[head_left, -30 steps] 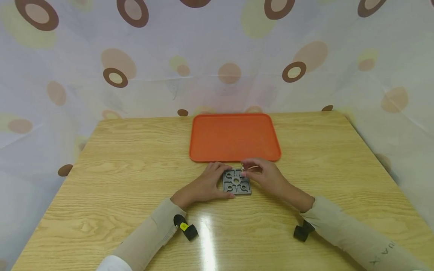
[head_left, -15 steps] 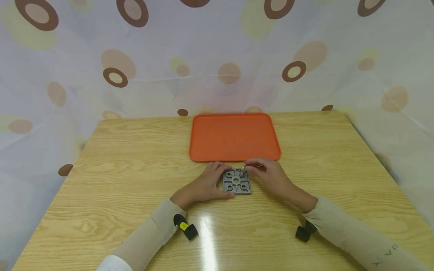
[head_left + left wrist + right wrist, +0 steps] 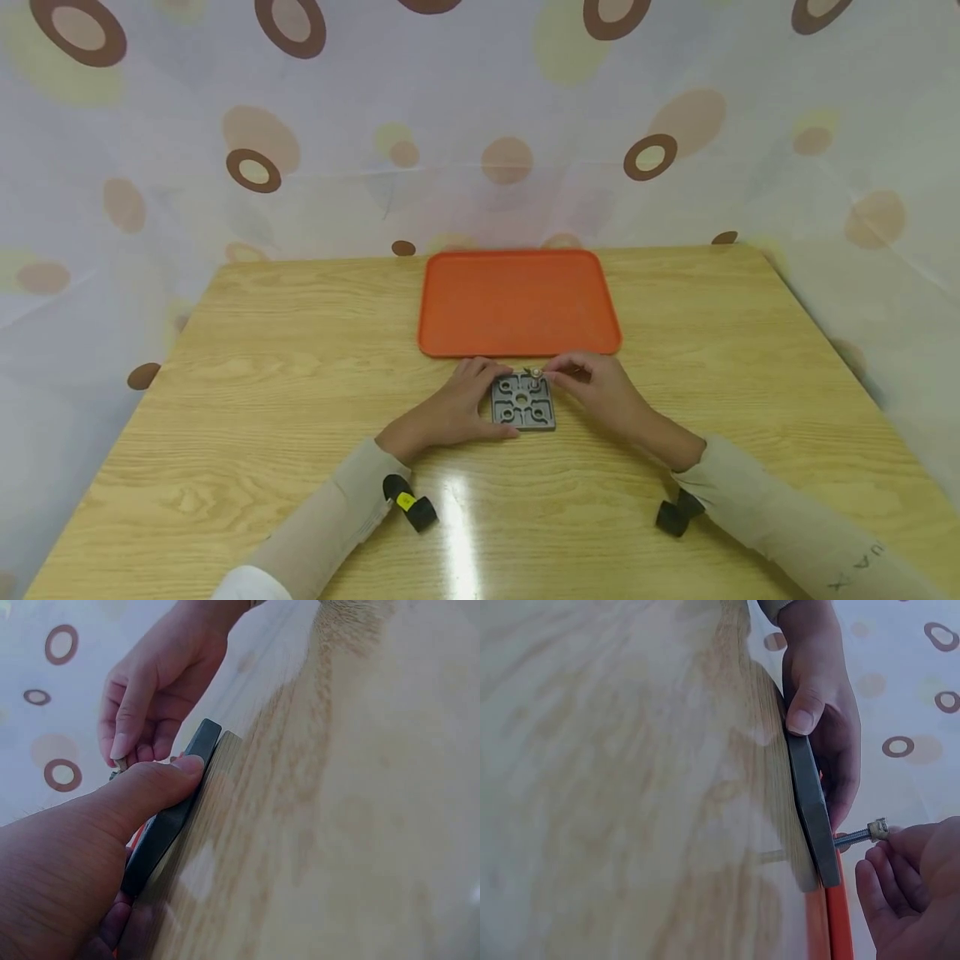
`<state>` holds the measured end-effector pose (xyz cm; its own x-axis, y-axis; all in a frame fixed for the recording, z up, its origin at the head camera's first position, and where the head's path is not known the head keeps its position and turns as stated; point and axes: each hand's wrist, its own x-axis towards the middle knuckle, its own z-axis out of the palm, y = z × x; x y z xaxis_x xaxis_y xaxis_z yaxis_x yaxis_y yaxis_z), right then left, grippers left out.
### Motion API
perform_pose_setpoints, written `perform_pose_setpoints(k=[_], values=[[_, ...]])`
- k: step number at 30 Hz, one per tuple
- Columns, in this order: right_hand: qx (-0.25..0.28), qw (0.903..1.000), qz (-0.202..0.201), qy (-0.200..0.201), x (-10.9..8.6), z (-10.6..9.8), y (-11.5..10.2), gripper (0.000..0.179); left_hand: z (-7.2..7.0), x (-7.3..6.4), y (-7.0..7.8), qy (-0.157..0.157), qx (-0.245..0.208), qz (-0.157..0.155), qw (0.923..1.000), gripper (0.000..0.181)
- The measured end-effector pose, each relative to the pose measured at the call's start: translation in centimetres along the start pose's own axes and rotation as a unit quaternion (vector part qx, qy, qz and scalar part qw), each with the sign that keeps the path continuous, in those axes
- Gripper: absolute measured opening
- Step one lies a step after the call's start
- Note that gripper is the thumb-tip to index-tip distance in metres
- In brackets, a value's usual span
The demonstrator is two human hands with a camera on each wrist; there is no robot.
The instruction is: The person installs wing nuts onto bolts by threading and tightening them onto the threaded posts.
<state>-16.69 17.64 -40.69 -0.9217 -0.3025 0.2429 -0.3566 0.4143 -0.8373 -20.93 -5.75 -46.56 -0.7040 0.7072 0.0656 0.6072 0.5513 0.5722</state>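
A square grey metal plate [image 3: 522, 402] with raised ribs, a centre hole and a round hole near each corner lies on the wooden table. My left hand [image 3: 457, 410] grips it from the left side, thumb on the near edge and fingers at the far edge. From its far right corner rises a threaded bolt [image 3: 853, 838] with a brass-coloured, nut-like piece [image 3: 878, 829] at its outer end. My right hand [image 3: 600, 392] pinches that end between thumb and index finger. Its other fingers are curled, as the right wrist view shows. How deep the bolt sits is hidden.
An orange tray [image 3: 517, 354] lies just beyond the plate, close to both hands. The wooden table [image 3: 300, 350] extends to both sides. A patterned cloth [image 3: 450, 125] hangs behind its far edge. Each wrist wears a black camera [image 3: 422, 513].
My right hand has drawn slightly back to the right, so the bolt's end and the plate's far right corner show better. The left hand and the plate stay in place.
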Motion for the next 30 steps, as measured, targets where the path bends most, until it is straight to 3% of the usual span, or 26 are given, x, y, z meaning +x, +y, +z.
perform_pose_setpoints(k=[5, 15, 26, 30], values=[[0.008, 0.9998, 0.0, -0.018, 0.2, 0.2, 0.0, 0.011, -0.1, -0.1, 0.0, 0.005, 0.003, 0.002, 1.0, 0.087], [0.022, 0.9996, 0.013, -0.011, 0.5, 0.4, 0.2, 0.026, 0.0, -0.1, 0.2, 0.007, -0.004, -0.003, 1.0, 0.087], [0.01, 0.9998, 0.016, -0.007, 0.4, 1.0, 3.3, 0.038, 0.1, -0.1, 0.8, 0.007, 0.0, 0.004, 1.0, 0.087], [0.0, 0.9997, 0.024, -0.008, 0.3, 0.6, 1.5, 0.036, 0.0, 0.0, 0.8, 0.004, 0.004, 0.005, 1.0, 0.088]])
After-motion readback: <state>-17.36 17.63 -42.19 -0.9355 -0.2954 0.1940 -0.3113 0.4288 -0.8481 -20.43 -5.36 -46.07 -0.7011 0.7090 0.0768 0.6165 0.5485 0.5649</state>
